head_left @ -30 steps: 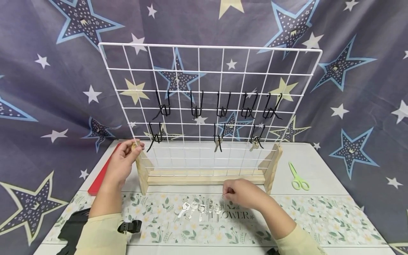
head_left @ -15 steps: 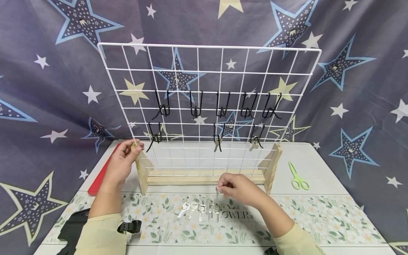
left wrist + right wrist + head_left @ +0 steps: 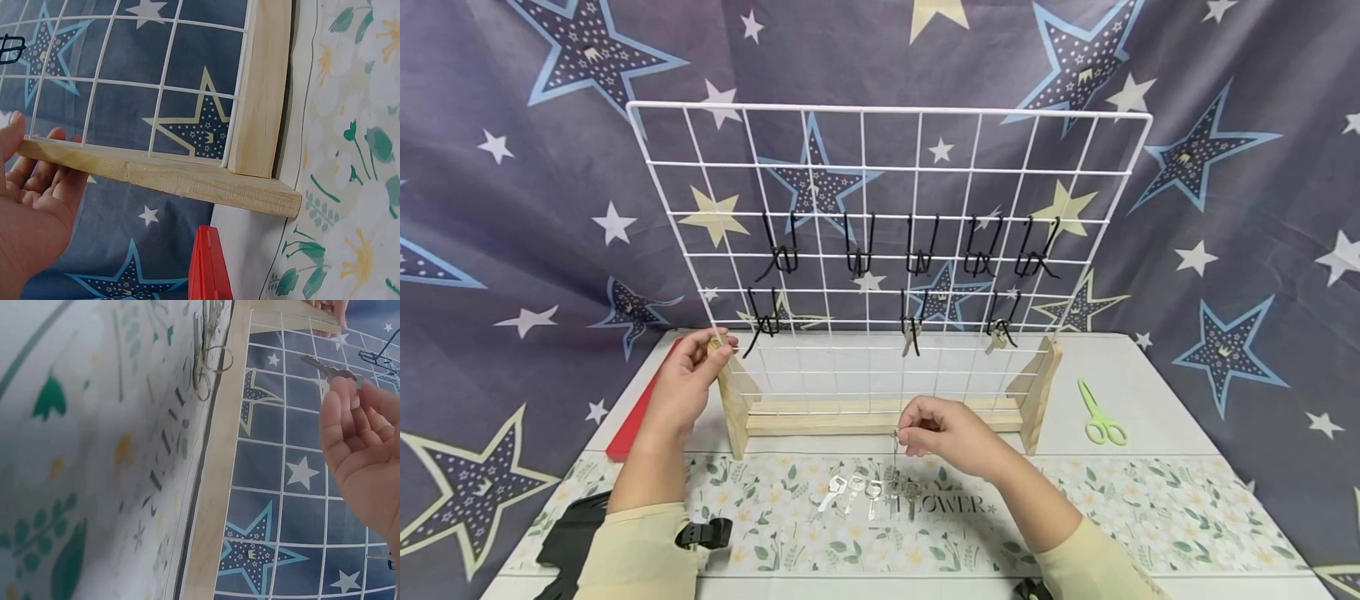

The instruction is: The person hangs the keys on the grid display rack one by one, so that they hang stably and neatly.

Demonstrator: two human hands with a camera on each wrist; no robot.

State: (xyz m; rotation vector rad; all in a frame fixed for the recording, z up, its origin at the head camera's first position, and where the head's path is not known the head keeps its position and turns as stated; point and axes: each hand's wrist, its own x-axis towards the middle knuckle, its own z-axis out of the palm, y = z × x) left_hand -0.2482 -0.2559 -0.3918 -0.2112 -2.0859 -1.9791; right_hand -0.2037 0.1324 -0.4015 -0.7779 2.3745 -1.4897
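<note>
My left hand (image 3: 688,375) grips the wooden side support (image 3: 156,181) of a white wire grid rack (image 3: 887,110), thumb on one side and fingers on the other. In front of the rack's base bar, my right hand (image 3: 951,433) pinches a key (image 3: 322,367) by the ring end; in the head view it hangs blade down. Below it, several silver keys (image 3: 874,490) with rings lie in a row on the floral mat. Black hooks (image 3: 921,250) hang on the grid in two rows. Keys (image 3: 997,337) hang from two lower hooks.
Green scissors (image 3: 1101,421) lie to the right of the rack. A red long object (image 3: 642,408) lies at the left behind my forearm. A star-patterned curtain (image 3: 1247,208) rises behind and around the table.
My right hand has lifted from the mat and moved left and slightly up, with the key now hanging from its fingertips. The left hand stays on the support.
</note>
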